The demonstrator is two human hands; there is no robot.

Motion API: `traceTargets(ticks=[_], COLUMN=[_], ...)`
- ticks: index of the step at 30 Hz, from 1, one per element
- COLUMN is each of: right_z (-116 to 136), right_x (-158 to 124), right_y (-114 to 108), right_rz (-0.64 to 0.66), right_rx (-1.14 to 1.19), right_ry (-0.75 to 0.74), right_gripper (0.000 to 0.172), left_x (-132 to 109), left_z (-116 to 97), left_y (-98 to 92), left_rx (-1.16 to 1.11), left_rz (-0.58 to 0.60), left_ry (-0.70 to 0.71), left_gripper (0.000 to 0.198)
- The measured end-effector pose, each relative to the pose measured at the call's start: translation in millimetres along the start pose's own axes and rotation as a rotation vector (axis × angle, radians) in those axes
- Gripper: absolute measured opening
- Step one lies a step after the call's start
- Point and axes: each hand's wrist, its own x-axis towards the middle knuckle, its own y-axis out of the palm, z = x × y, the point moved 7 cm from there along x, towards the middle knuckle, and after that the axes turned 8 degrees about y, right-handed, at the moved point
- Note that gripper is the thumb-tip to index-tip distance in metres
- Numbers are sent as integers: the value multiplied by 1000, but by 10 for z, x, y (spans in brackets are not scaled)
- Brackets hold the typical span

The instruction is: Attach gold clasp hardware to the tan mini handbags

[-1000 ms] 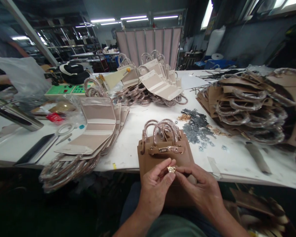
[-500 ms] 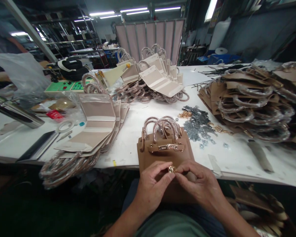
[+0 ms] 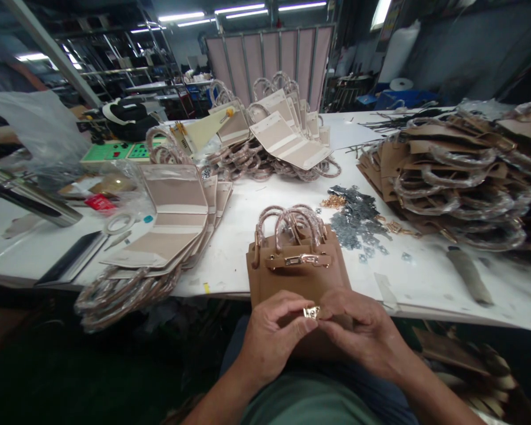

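Note:
A small shiny gold metal fitting (image 3: 311, 313) is pinched between the thumb and fingers of my left hand (image 3: 272, 330). Its right side meets the thumb and fingertips of my right hand (image 3: 358, 324), which are also closed on it. Below and behind the fitting stands a brown handbag (image 3: 298, 280) at the table's front edge, between my hands and the table. Across its upper front runs a strap with gold hardware (image 3: 301, 260). Two plastic-wrapped handles (image 3: 269, 221) rise from its top. My hands hide the bag's lower front.
Beige bag panels with wrapped handles (image 3: 168, 230) overhang the table edge at left. Grey metal plates (image 3: 356, 215) and small gold pieces (image 3: 333, 202) lie beyond the handbag. Brown bags (image 3: 460, 177) are piled at right, near a grey cylindrical tool (image 3: 469, 274). A steel cylinder (image 3: 30, 198) leans at far left.
The gold fitting has been turned between my fingertips, and a broader, flatter face of it now shows. Both hands stay close together in front of the handbag.

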Motion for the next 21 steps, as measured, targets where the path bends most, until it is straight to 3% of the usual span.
traceTargets(ticks=[4,8,12,21], right_z=[47,27,-15,82], right_x=[-21,5,35,-25], right_y=[-12,-99,-109,-17], right_rz=[23,-13,-26,-162], right_rx=[58,174,165,57], right_ry=[-46,82,175,81], right_gripper=[10,4,9,20], left_x=[7,2,-23,-63], left_z=[-37,-88,-176,-364], left_y=[-1,-19,-20,15], left_rx=[3,38,143,244], left_rz=[-12,-41,-61,-124], left_ry=[51,129,238,387], left_gripper=[18,17,21,20])
